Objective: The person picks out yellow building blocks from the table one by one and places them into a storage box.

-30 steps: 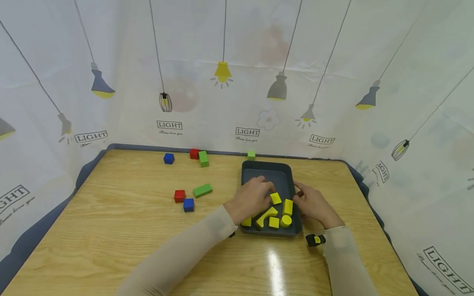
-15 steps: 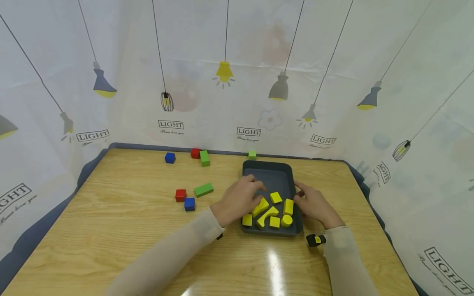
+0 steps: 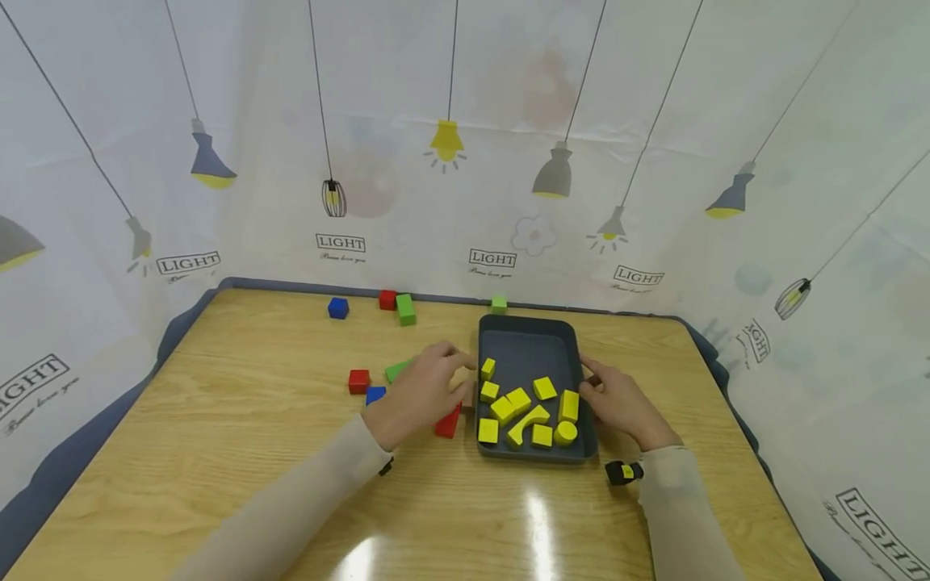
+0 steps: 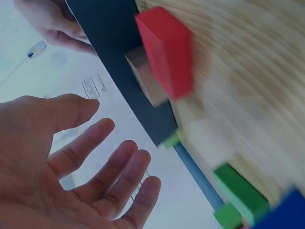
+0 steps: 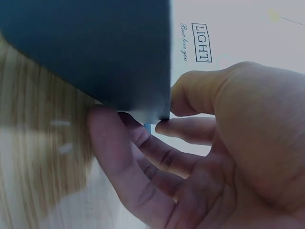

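Note:
My left hand (image 3: 421, 391) hovers just left of the dark grey tray (image 3: 529, 351), fingers loosely bent and apart. The left wrist view confirms that nothing is between them. Below its fingertips a red block (image 3: 447, 423) and a brown block (image 4: 147, 78) stand by the tray's left wall, partly hidden by the hand in the head view. My right hand (image 3: 626, 403) holds the tray's right side, thumb at the rim and fingers curled against the outer wall in the right wrist view. Several yellow blocks (image 3: 570, 406) lie in the tray's near half, among them a cylinder (image 3: 565, 433) and an arch (image 3: 528, 426).
Left of the tray lie a red cube (image 3: 359, 382), a blue cube (image 3: 375, 394) and a green block (image 3: 397, 370). Along the table's back edge are another blue cube (image 3: 337, 308), a red cube (image 3: 387, 300), a green block (image 3: 405, 310) and a light green cube (image 3: 498, 304).
My left hand has moved left, from over the tray to beside it, uncovering more yellow blocks in the tray. It now partly covers the green block and blue cube. My right hand has stayed put.

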Demonstrator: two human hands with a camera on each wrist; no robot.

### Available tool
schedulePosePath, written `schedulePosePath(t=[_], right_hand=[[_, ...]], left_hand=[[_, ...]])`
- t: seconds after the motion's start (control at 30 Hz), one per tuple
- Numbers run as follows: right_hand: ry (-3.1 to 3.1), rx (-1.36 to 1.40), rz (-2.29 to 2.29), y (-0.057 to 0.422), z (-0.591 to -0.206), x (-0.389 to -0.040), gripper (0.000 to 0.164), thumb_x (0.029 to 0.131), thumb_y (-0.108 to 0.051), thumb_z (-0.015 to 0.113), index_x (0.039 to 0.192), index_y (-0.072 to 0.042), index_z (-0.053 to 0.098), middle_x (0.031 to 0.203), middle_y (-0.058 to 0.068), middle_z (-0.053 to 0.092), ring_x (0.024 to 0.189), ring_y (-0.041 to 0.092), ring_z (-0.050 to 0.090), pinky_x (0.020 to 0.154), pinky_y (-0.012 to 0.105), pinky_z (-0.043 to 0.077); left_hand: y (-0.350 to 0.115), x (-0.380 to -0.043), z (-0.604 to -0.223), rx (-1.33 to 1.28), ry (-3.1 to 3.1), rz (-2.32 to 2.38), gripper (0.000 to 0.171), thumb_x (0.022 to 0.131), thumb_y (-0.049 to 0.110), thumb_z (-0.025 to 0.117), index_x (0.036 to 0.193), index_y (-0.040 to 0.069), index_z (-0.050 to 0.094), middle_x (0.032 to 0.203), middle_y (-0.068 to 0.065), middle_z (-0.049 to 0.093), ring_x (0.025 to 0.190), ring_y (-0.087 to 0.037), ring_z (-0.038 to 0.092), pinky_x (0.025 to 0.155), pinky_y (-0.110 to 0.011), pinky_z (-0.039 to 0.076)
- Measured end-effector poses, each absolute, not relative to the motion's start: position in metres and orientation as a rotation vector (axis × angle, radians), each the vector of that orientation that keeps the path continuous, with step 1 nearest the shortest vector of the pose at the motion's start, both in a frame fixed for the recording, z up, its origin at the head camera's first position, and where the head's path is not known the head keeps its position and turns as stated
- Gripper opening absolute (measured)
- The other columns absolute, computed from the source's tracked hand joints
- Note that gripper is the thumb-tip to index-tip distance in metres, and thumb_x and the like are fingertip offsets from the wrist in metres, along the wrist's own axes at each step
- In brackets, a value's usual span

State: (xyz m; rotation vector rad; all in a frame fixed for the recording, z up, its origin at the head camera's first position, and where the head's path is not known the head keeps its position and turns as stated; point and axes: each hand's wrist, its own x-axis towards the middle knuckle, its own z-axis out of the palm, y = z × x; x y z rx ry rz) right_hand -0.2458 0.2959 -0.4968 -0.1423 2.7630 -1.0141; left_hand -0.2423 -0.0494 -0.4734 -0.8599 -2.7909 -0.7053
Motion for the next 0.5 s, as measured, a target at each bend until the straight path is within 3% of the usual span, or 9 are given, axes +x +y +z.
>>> schedulePosePath(t=[0.13, 0.3, 0.5], right_hand=[[2.762, -0.164, -1.012, 0.299, -0.496, -0.242, 0.06, 0.105, -0.02, 0.052, 0.159, -0.015, 0.028, 0.125, 0.021, 0.058, 0.074, 0.021, 0.066, 0.06, 0.033, 0.057], [2.779, -0.199, -0.978, 0.301, -0.496, -0.241, 0.059, 0.106, -0.023, 0.052, 0.159, -0.013, 0.028, 0.125, 0.021, 0.059, 0.071, 0.018, 0.066, 0.06, 0.033, 0.057], [2.822, -0.271, -0.921, 0.306, -0.498, -0.238, 0.057, 0.107, -0.025, 0.052, 0.158, -0.013, 0.03, 0.124, 0.017, 0.061, 0.079, 0.017, 0.066, 0.065, 0.033, 0.057]], left_hand=[[-0.069, -0.24, -0.473, -0.794, -2.825, -0.667, 0.032, 0.093, 0.031, 0.074, 0.122, 0.018, 0.068, 0.118, 0.0, 0.057, 0.101, -0.017, 0.055, 0.086, -0.032, 0.053], [-0.094, -0.24, -0.472, -0.757, -2.82, -0.587, 0.035, 0.092, 0.037, 0.074, 0.122, 0.019, 0.069, 0.12, -0.001, 0.057, 0.103, -0.019, 0.055, 0.085, -0.036, 0.052], [-0.127, -0.236, -0.475, -0.756, -2.746, -0.579, 0.044, 0.093, 0.049, 0.07, 0.124, 0.018, 0.067, 0.123, -0.004, 0.056, 0.105, -0.022, 0.057, 0.083, -0.045, 0.052]])
